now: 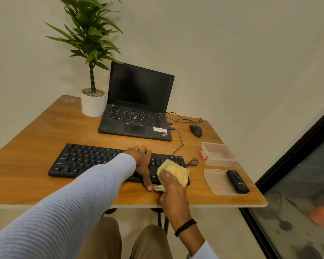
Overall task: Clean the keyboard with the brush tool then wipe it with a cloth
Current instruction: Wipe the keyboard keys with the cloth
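Note:
A black keyboard (pixel 86 161) lies across the wooden table (pixel 36 139) in front of me. My left hand (pixel 141 161) rests on its right-middle part, fingers over the far edge and thumb down over the near edge. My right hand (pixel 169 181) presses a crumpled yellow cloth (pixel 174 170) onto the keyboard's right end, fingers curled on the fabric. The black brush tool (pixel 238 181) lies on a clear plastic lid (pixel 218 182) to the right, apart from both hands.
An open black laptop (pixel 137 116) stands behind the keyboard, a potted plant (pixel 93 103) to its left. A wired mouse (pixel 195 130) and a clear plastic box (pixel 218 154) sit at the right. The keyboard cable (pixel 193 162) coils beside the cloth. A dark glass panel (pixel 297 184) borders the table's right.

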